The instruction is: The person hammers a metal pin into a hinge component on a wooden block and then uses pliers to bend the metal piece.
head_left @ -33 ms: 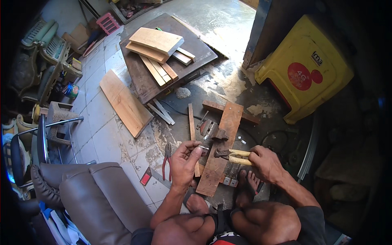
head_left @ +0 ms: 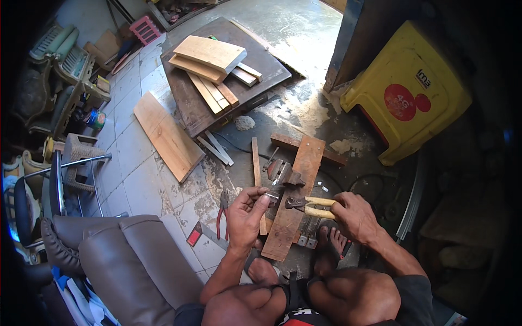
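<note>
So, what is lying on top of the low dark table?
On the low dark table lie stacked wide wooden boards, with narrower wooden strips showing below them. The boards cover parts of the strips and table, so anything else beneath cannot be seen.

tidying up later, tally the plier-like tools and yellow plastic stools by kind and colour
Yellow-handled plier-like tool: 1, in the right hand
Red-handled pliers: 1, on the floor
Yellow plastic stool: 1
Total: 3
</note>
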Demonstrator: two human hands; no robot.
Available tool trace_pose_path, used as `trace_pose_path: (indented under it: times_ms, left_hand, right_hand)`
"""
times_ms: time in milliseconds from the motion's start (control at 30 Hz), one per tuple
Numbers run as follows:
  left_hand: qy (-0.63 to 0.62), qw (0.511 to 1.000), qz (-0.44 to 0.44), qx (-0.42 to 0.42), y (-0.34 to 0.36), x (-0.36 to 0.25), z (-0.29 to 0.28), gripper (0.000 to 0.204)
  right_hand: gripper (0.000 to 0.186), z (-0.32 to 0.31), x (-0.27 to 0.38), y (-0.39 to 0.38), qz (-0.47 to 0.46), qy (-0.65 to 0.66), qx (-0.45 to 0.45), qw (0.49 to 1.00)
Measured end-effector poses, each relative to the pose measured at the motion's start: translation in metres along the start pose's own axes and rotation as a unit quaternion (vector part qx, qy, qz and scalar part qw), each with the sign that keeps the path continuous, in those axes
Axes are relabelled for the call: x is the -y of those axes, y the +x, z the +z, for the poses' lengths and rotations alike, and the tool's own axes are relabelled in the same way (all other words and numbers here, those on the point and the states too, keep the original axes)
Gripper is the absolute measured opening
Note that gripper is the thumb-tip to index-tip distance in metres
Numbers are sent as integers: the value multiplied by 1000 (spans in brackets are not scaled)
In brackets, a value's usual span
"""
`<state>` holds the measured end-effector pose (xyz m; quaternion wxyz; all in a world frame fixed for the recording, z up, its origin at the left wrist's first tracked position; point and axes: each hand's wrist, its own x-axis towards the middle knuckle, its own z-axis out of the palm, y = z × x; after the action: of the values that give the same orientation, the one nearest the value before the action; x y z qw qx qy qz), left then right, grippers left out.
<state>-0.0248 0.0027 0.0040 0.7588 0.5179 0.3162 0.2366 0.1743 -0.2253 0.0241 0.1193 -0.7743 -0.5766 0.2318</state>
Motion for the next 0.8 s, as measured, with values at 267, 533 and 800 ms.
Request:
trace_pose_path:
  times_ms: [267,533,800]
  left_hand:
    - [60,997,30,-33,-6,-7,-1,19]
    - [56,997,31,-31,-7,-10,-3,19]
    - [73,996,48,-19,-10,-14,0,19]
  right_hand:
    - [68,-4,32,15,-28,-73,-71,994]
    - [80,0,37,17,-14,-10,-40,999]
    - [77,-2,37,18,-55,-38,-67,995]
